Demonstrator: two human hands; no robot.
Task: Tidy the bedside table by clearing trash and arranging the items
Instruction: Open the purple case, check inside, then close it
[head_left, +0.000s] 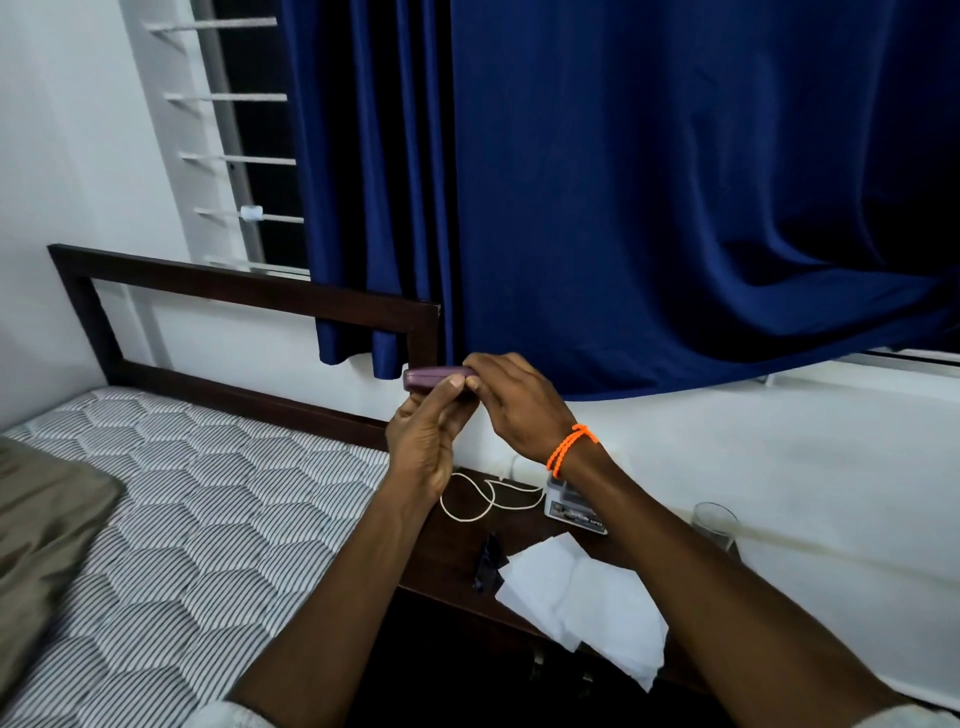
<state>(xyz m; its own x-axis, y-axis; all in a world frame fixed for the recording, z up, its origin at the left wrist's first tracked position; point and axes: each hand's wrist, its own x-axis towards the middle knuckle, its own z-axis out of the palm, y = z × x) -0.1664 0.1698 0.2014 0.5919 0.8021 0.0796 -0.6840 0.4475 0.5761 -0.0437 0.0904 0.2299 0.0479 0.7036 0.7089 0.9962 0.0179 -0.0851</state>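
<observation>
Head view takes in, across the upper right of the frame, a deep blue pleated fabric curtain (649, 182) hanging in front of a white-barred window (234, 156). Lower left lies a bed with a grey-and-white striped hexagon-quilted mattress (208, 519), a dark wooden headboard frame (234, 296) behind it and an olive-brown cloth (47, 525) at the left edge. In the lower centre stands the dark brown wooden bedside table (457, 566), partly hidden by the forearms. On it, overhanging the front edge, rests a crumpled white paper tissue (587, 597); just left of the tissue is a small dark crumpled wrapper (488, 561). Toward the back of the table a thin white cable (472, 501) lies in a loop, near a small grey printed box (571, 506). At the table's right end stands a clear drinking glass (716, 525).

Raised above the table, in the middle of the frame, both hands hold a small purple oblong case (431, 378). The left hand (423, 441) grips it from below, thumb pressed up on its near side. The right hand (514, 405), an orange braided cord bracelet (569, 449) on its wrist, pinches the case's right end with curled fingers.
</observation>
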